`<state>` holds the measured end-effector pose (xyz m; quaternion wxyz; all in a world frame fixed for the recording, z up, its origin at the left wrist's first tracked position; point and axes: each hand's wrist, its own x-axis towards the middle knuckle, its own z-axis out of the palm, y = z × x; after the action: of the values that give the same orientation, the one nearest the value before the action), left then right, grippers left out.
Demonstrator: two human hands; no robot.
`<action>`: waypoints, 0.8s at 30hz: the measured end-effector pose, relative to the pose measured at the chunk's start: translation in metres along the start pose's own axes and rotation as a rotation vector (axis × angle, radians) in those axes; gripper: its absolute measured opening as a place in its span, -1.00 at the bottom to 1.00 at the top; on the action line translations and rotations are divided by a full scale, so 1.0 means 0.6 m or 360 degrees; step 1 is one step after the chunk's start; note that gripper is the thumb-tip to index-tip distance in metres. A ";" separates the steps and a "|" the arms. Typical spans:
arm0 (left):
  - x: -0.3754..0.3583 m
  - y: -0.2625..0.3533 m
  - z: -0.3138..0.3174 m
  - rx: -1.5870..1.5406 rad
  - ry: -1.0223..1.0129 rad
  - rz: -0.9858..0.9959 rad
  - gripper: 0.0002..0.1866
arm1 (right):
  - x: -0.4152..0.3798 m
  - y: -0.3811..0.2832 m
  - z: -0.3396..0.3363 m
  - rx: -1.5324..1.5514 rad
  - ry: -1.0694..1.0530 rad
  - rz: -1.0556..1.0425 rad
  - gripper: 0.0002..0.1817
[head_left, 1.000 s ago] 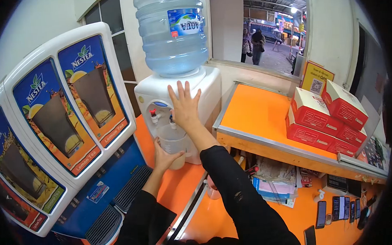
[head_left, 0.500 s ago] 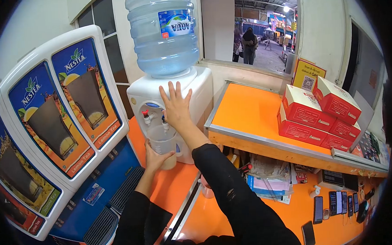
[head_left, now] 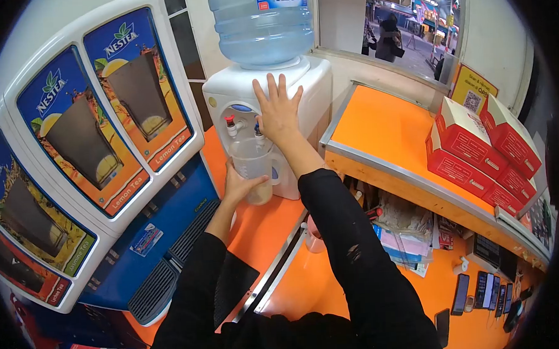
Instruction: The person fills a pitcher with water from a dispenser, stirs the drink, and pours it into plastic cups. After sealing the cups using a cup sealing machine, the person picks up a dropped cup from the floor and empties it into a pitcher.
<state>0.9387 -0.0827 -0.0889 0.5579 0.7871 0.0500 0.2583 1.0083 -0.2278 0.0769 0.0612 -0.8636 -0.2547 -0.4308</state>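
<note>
My left hand point(head_left: 239, 187) is wrapped around a translucent plastic measuring jug point(head_left: 250, 157), held upright under the taps of a white water dispenser point(head_left: 231, 86). Pale liquid shows in the jug's lower part. With fingers spread, my right hand point(head_left: 280, 109) lies against the dispenser's front, its thumb at the blue tap point(head_left: 258, 130). Left of that is a red tap point(head_left: 230, 121). A large blue water bottle point(head_left: 264, 35) stands upside down on the dispenser.
A Nestea drink machine point(head_left: 198, 137) stands on the left. Red-and-cream boxes point(head_left: 465, 147) are stacked on the orange shelf point(head_left: 377, 117) at right. Below it lie papers point(head_left: 398, 241) and several phones point(head_left: 459, 294). People point(head_left: 387, 39) stand beyond the window.
The view has turned down and left, so everything sits higher and further right. Both hands keep their places at the jug and the tap.
</note>
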 end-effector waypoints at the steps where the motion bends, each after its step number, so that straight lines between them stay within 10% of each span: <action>1: 0.002 -0.005 0.000 0.0029 -0.0001 -0.0006 0.33 | 0.000 0.000 0.001 -0.0001 0.0004 0.0001 0.03; 24: 0.003 0.017 0.003 -0.0021 -0.0148 0.0035 0.17 | 0.002 -0.002 -0.001 -0.0095 -0.0032 0.0017 0.00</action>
<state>0.9387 -0.0875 -0.0794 0.5619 0.7951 0.0136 0.2278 1.0076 -0.2265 0.0781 0.0352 -0.8706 -0.2376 -0.4293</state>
